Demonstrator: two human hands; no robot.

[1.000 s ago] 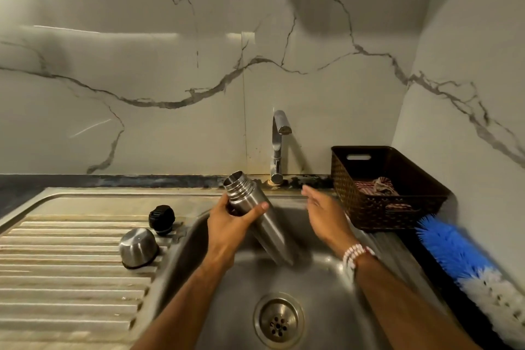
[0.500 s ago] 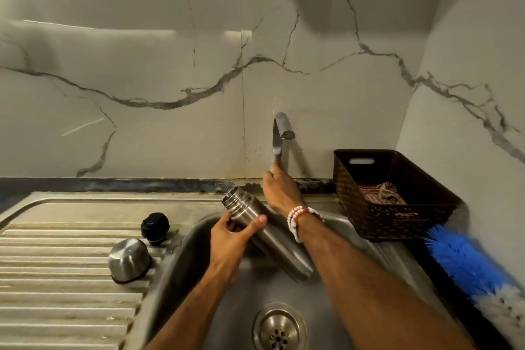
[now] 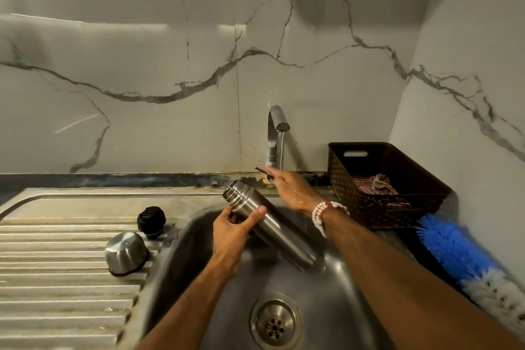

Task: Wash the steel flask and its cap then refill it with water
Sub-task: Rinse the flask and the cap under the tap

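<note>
My left hand grips the open steel flask near its threaded neck. The flask is tilted over the sink basin, mouth up and to the left. My right hand, with a bead bracelet at the wrist, reaches to the base of the tap, and its fingertips hold the thin lever. Water runs from the spout onto that hand. The steel cup cap lies upside down on the ribbed drainboard, and the black stopper is just behind it.
A dark woven basket with cloths stands right of the tap against the wall. A blue and white bottle brush lies on the counter in front of it. The drain is at the basin's bottom.
My right hand reached from above the basin to the tap base and moved the lever out to the left. Water now flows. The flask stays in my left hand.
</note>
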